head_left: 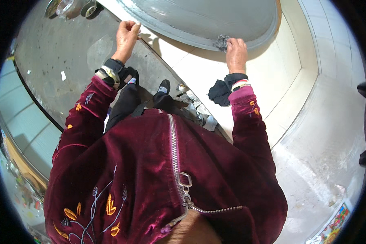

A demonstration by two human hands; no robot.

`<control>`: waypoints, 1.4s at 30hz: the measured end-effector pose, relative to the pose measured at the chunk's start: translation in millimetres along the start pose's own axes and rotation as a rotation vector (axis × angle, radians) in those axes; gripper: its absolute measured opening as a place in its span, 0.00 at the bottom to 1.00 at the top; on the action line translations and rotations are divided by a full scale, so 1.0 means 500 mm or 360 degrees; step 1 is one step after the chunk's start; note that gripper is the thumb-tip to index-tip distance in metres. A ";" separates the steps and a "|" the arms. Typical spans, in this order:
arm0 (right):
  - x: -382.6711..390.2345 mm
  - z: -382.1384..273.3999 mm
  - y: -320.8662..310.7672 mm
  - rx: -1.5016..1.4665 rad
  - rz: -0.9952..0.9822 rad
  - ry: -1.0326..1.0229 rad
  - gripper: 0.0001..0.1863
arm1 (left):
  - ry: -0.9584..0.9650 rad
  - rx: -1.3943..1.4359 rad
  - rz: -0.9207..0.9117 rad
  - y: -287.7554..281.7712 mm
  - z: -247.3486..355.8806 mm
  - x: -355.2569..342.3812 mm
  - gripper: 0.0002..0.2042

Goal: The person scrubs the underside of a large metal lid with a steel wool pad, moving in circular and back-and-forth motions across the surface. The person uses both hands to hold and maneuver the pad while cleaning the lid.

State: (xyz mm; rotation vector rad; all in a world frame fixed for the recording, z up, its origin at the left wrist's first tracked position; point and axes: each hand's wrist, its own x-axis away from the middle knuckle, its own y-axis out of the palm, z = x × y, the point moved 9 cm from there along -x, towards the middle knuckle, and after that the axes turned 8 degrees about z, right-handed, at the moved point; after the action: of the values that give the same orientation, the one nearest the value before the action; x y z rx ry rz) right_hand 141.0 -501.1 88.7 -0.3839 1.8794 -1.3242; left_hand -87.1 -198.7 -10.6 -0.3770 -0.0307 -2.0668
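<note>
At the top, a large round grey metal wok (pixel 203 18) rests in a white tiled counter. My right hand (pixel 236 53) is closed on a dark, fuzzy steel wool scrubber (pixel 221 42), which touches the wok's near rim. My left hand (pixel 127 40) is raised just left of the rim, with thumb and fingers pinched together. Whatever lies between them, if anything, is too small to make out. A crumpled black cloth (pixel 219 93) lies on the counter next to my right wrist.
The white tiled counter (pixel 191 69) ends in a straight edge in front of my legs. Pans (pixel 91 10) stand on the grey floor (pixel 65 53) at the far left. Crumpled litter (pixel 199 107) lies under the counter edge. A pale wall rises on the right.
</note>
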 end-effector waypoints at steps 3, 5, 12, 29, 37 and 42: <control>0.017 -0.084 0.033 0.0022 -0.0049 -0.0033 0.09 | -0.0312 0.0294 -0.0153 0.005 -0.039 -0.004 0.17; 0.029 -0.176 0.041 -0.0034 -0.0110 -0.0079 0.13 | -0.0480 0.0493 -0.0283 0.014 -0.046 0.005 0.15; -0.092 -0.562 0.165 -0.0578 -0.0242 -0.0483 0.18 | -0.0669 0.0799 -0.0490 -0.022 -0.060 -0.013 0.11; -0.313 -0.854 0.349 -0.0430 -0.0365 -0.0693 0.07 | -0.0724 0.0920 -0.0224 -0.310 -0.117 -0.122 0.14; -0.313 -0.808 0.309 -0.0498 -0.0468 -0.0626 0.09 | -0.0656 0.0834 -0.0132 -0.375 -0.113 -0.144 0.18; -0.262 -0.721 0.265 -0.0537 -0.0402 -0.0668 0.09 | -0.0661 0.0793 0.0022 -0.424 -0.144 -0.158 0.18</control>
State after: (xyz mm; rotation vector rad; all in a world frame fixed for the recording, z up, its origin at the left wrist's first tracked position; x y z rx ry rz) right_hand -17.6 -127.6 77.9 -1.0194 1.7259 -0.9779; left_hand -250.0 -37.3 -73.0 -0.4811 -0.7731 -1.8542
